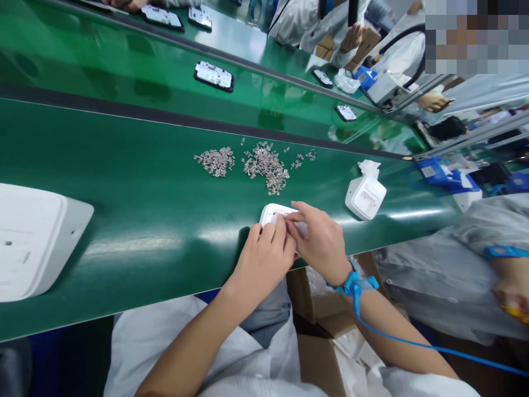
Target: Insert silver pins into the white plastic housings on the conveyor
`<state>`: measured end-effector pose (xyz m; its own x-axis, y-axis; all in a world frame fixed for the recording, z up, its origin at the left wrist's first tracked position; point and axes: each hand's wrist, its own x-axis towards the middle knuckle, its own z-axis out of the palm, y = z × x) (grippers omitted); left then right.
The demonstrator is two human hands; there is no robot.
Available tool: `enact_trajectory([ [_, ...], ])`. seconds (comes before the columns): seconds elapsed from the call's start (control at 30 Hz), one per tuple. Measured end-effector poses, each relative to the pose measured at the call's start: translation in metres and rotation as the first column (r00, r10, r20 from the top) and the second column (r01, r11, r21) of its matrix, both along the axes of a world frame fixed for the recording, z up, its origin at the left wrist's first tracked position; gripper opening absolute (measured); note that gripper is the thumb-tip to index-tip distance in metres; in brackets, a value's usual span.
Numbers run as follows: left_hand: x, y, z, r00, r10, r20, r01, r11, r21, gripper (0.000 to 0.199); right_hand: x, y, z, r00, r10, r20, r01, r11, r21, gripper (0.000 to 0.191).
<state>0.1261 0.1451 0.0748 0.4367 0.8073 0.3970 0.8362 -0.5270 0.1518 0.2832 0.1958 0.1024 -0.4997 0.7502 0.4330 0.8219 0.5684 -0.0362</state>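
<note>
Both hands meet over a white plastic housing [270,212] at the green bench's front edge. My left hand [268,248] has its fingers curled over the near left side of the housing, gripping it. From the right, my right hand [320,237] reaches in with thumb and fingertips pinched over the recessed face. Whatever sits between those fingertips is too small to make out. My fingers cover much of the housing. Just beyond lie two piles of small shiny metal pieces, a larger pile [268,166] and a smaller pile [216,161]. A blue wrist strap [354,281] circles my right wrist.
Another white housing [366,197] stands to the right, a large white housing [37,242] at far left. Behind a dark rail [165,117], black-framed units [214,75] lie on a green surface. A co-worker's sleeve [446,264] is at right. Cardboard boxes [316,353] sit below the bench.
</note>
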Motion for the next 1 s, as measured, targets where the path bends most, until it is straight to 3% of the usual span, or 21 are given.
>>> enact_trajectory([
  [0.13,0.0,0.001,-0.001,1.0,-0.002,0.016,0.002,1.0,-0.007,0.037,-0.002,0.001,0.0,0.998,0.016,0.06,-0.012,0.998,-0.067,0.031],
  [0.33,-0.001,-0.002,-0.003,0.996,-0.043,0.073,0.043,0.999,0.01,0.034,0.003,0.004,0.002,0.994,-0.041,-0.104,0.037,0.998,-0.041,0.033],
  [0.53,-0.003,-0.002,-0.004,0.996,-0.057,0.07,0.054,0.998,0.038,0.039,-0.004,0.018,0.008,0.99,-0.135,0.046,0.141,0.974,-0.175,0.036],
  [0.67,-0.003,-0.001,-0.004,0.996,-0.064,0.06,0.061,0.997,0.04,0.044,-0.008,0.02,0.009,0.984,-0.177,0.036,0.18,0.95,-0.255,0.028],
  [1.0,-0.002,0.001,-0.003,0.997,-0.038,0.074,0.033,0.996,0.077,0.037,-0.008,0.022,0.009,0.976,-0.21,0.062,0.219,0.927,-0.304,0.027],
])
